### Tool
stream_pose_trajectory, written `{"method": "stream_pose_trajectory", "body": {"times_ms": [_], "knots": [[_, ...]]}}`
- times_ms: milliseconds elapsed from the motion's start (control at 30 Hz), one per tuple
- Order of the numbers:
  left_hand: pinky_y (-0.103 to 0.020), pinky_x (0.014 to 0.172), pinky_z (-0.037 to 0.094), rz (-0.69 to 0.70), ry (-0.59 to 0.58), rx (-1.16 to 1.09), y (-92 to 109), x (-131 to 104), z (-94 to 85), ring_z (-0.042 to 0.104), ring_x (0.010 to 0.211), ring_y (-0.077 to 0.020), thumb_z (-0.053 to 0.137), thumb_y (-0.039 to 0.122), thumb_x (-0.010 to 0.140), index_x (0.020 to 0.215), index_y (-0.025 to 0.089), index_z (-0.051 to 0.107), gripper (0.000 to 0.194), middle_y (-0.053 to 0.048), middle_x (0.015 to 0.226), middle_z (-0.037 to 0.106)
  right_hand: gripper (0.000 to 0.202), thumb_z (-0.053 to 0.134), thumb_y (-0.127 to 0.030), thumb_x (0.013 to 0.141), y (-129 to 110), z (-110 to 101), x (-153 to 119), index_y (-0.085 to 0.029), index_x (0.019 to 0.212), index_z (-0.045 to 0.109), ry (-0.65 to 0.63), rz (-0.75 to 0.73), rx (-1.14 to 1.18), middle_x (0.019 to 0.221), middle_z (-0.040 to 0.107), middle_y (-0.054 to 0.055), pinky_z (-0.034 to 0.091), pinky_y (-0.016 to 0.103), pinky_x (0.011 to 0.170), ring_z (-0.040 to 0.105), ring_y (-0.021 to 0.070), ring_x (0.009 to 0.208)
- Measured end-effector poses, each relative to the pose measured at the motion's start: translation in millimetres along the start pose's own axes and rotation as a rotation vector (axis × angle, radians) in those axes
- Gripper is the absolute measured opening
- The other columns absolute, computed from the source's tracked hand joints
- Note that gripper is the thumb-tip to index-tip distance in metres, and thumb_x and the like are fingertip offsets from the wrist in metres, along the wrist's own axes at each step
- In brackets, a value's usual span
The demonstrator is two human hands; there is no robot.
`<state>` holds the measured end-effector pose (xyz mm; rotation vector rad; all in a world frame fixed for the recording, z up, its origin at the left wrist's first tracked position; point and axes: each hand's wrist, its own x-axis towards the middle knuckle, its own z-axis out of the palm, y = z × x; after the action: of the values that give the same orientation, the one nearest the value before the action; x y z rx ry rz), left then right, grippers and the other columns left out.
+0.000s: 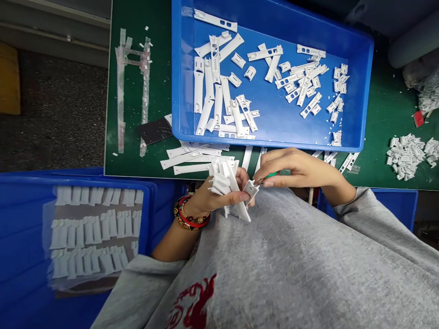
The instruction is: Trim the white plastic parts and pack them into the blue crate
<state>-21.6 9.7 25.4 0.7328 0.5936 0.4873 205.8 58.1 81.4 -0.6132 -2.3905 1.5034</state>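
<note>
My left hand (pixel 219 197) is closed round a bunch of white plastic parts (pixel 224 176), in front of my body near the table's front edge. Between its thumb and fingers a small white piece (pixel 251 192) juts out to the right. My right hand (pixel 283 169) is closed on a small tool with a green handle (pixel 272 174); the tool's metal tip touches or lies very near the top of that small piece. Fingers partly hide the tool, so its exact type cannot be made out.
A blue tray (pixel 270 137) with many white parts stands on the green table (pixel 132 164). Long white strips (pixel 192 160) lie before it, and a pile of small pieces (pixel 406 155) is at the right. A blue crate (pixel 147 214) at lower left holds rows of white parts.
</note>
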Motion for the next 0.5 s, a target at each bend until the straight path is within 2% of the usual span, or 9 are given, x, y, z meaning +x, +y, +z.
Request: {"method": "stream_pose_trajectory", "body": {"times_ms": [133, 233, 300, 400, 500], "knots": [[-0.031, 0.053, 0.054, 0.032, -0.018, 0.058, 3.0, -3.1, 2.5, 0.066, 0.057, -0.0181, 0.079, 0.041, 0.075, 0.079, 0.020, 0.059, 0.029, -0.003, 0.068, 0.072, 0.031, 0.049, -0.046, 0.101, -1.9, 13.0, -2.3, -0.023, 0.103, 0.069, 0.291, 0.096, -0.303, 0.090, 0.061, 0.005, 0.043, 0.033, 0.078, 0.056, 0.0175, 0.087], [-0.030, 0.053, 0.053, 0.073, -0.009, 0.079, 6.4, -4.4, 4.1, 0.067, 0.058, -0.0180, 0.077, 0.037, 0.078, 0.080, 0.019, 0.059, 0.025, -0.003, 0.068, 0.072, 0.032, 0.040, -0.041, 0.105, -8.5, 20.2, -4.4, -0.021, 0.104, 0.065, 0.407, 0.113, -0.399, 0.092, 0.062, 0.007, 0.043, 0.034, 0.078, 0.056, 0.0189, 0.088], [-0.029, 0.053, 0.053, 0.129, 0.027, 0.116, 8.2, -5.2, 3.6, 0.068, 0.061, -0.0183, 0.075, 0.037, 0.080, 0.080, 0.019, 0.060, 0.024, -0.003, 0.067, 0.072, 0.036, 0.030, -0.034, 0.107, -14.6, 22.1, -6.7, -0.019, 0.100, 0.062, 0.404, 0.078, -0.356, 0.089, 0.062, 0.007, 0.043, 0.031, 0.073, 0.056, 0.0175, 0.084], [-0.030, 0.054, 0.054, 0.149, 0.082, 0.188, 10.5, -7.2, 0.9, 0.069, 0.061, -0.0193, 0.076, 0.036, 0.080, 0.079, 0.019, 0.059, 0.024, -0.003, 0.066, 0.071, 0.041, 0.022, -0.029, 0.107, -20.7, 23.6, -10.2, -0.018, 0.087, 0.057, 0.301, 0.049, -0.295, 0.074, 0.058, 0.003, 0.038, 0.027, 0.060, 0.052, 0.0132, 0.066], [-0.030, 0.054, 0.054, 0.140, 0.105, 0.260, 13.2, -9.2, -1.1, 0.068, 0.060, -0.0194, 0.075, 0.034, 0.079, 0.079, 0.019, 0.059, 0.022, -0.003, 0.065, 0.070, 0.043, 0.024, -0.036, 0.107, -20.0, 25.9, -10.5, -0.019, 0.078, 0.051, 0.223, 0.072, -0.304, 0.063, 0.050, -0.002, 0.030, 0.026, 0.053, 0.045, 0.0107, 0.054]]}}
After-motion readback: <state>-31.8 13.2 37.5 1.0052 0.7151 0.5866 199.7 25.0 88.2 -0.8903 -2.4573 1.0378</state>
